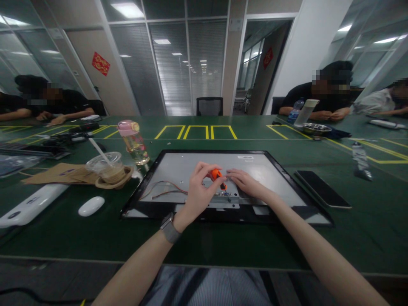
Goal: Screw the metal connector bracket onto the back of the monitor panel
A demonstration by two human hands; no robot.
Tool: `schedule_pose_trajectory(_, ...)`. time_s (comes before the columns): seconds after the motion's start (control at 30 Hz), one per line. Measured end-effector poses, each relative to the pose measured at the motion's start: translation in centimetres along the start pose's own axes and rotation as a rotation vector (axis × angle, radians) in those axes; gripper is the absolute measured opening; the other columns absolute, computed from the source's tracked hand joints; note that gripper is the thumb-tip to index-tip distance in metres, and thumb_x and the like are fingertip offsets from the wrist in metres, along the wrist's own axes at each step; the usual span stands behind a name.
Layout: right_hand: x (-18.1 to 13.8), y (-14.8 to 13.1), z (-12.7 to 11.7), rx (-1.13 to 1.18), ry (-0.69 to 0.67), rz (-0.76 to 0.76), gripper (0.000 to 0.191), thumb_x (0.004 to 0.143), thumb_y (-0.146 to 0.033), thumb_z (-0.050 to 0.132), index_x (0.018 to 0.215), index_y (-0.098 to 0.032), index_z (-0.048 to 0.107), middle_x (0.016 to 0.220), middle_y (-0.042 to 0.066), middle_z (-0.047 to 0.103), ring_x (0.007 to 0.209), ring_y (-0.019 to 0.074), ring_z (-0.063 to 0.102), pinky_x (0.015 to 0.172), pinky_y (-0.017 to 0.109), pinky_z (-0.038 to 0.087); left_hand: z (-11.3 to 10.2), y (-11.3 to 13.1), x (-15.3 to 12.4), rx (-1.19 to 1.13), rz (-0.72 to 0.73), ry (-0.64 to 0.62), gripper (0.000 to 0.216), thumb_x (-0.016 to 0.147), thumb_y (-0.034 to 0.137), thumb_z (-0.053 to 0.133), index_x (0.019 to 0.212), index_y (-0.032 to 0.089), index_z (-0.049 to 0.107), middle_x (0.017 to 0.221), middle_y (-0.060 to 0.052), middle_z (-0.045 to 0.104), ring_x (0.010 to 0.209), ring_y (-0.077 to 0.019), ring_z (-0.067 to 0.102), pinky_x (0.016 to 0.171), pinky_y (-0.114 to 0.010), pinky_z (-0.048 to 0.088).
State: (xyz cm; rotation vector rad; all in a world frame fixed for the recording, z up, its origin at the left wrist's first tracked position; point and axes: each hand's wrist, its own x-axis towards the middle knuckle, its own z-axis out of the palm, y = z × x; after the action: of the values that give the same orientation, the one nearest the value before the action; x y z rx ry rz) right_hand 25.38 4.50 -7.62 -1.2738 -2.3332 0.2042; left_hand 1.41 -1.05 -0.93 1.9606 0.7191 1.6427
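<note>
A flat display panel with a black frame lies face down on the green table, its grey metal back up. My left hand, with a watch on the wrist, is closed around a small orange-handled screwdriver whose tip points down at a metal bracket near the panel's front edge. My right hand rests beside the tool, fingers curled and pressed together against its shaft. Thin red and brown wires trail across the panel's left side.
A white mouse, a white keyboard, a plastic cup with straw on brown paper and a pink-lidded bottle lie left. A black phone lies right. Other people sit at both far corners.
</note>
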Motion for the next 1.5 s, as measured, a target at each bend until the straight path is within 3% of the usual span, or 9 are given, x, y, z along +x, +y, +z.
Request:
schedule_pose_trajectory(0.23,-0.21,0.09,0.19,0.013,0.018,-0.001,0.037,0.101,-0.033,0.039,0.121,-0.024,0.070,0.136,0.011,0.065,0.129,0.0302,0.058,0.110,0.056,0.043,-0.28,0.18,-0.10,-0.067,0.003,-0.100,0.031,0.099,0.019,0.047,0.126,0.022,0.062,0.108,-0.008,0.060,0.097,-0.0162,0.059,0.087,-0.031,0.052)
schedule_pose_trajectory(0.43,-0.08,0.10,0.14,-0.016,0.010,-0.006,0.037,0.100,-0.031,0.040,0.122,-0.025,0.069,0.133,0.010,0.067,0.127,0.0306,0.059,0.109,0.055,0.045,-0.14,-0.20,-0.03,-0.021,0.039,-0.066,0.024,0.094,0.026,0.062,0.117,0.024,0.069,0.097,-0.003,0.056,0.090,-0.0151,0.058,0.082,-0.031,0.052)
schedule_pose_trajectory(0.7,-0.17,-0.09,-0.06,-0.003,0.025,-0.028,0.037,0.100,-0.029,0.040,0.122,-0.024,0.070,0.133,0.011,0.067,0.128,0.0295,0.059,0.109,0.052,0.046,-0.31,0.10,0.06,-0.068,0.005,-0.098,0.033,0.099,0.019,0.047,0.129,0.022,0.062,0.109,-0.008,0.062,0.098,-0.0166,0.061,0.087,-0.032,0.052)
schedule_pose_trajectory(0.9,-0.08,-0.05,0.07,-0.008,0.021,-0.005,0.036,0.099,-0.028,0.041,0.120,-0.024,0.070,0.133,0.012,0.066,0.126,0.0298,0.060,0.108,0.053,0.046,-0.25,0.08,0.19,-0.029,0.018,-0.048,0.024,0.093,0.026,0.062,0.116,0.024,0.070,0.097,-0.004,0.058,0.086,-0.0144,0.059,0.081,-0.029,0.053)
schedule_pose_trajectory(1.1,-0.19,-0.15,-0.13,0.019,0.022,-0.016,0.038,0.101,-0.033,0.039,0.121,-0.025,0.070,0.135,0.011,0.065,0.127,0.0300,0.059,0.109,0.054,0.045,-0.36,0.16,0.06,-0.092,-0.024,-0.094,0.032,0.100,0.022,0.046,0.128,0.021,0.062,0.109,-0.008,0.062,0.098,-0.0165,0.061,0.089,-0.033,0.052)
schedule_pose_trajectory(1.3,-0.17,-0.19,-0.05,0.002,0.014,0.009,0.037,0.100,-0.031,0.040,0.121,-0.026,0.069,0.134,0.010,0.066,0.128,0.0296,0.059,0.109,0.054,0.045,-0.23,-0.15,-0.05,-0.040,0.005,-0.096,0.028,0.095,0.026,0.060,0.122,0.025,0.067,0.101,-0.004,0.058,0.090,-0.0151,0.059,0.084,-0.030,0.052)
schedule_pose_trajectory(1.5,-0.22,-0.07,-0.03,0.008,0.011,-0.008,0.037,0.101,-0.031,0.039,0.123,-0.026,0.069,0.136,0.009,0.065,0.130,0.0291,0.057,0.111,0.054,0.044,-0.42,0.33,-0.08,-0.063,0.005,-0.135,0.034,0.101,0.020,0.043,0.131,0.022,0.060,0.110,-0.008,0.063,0.101,-0.0180,0.062,0.092,-0.035,0.051)
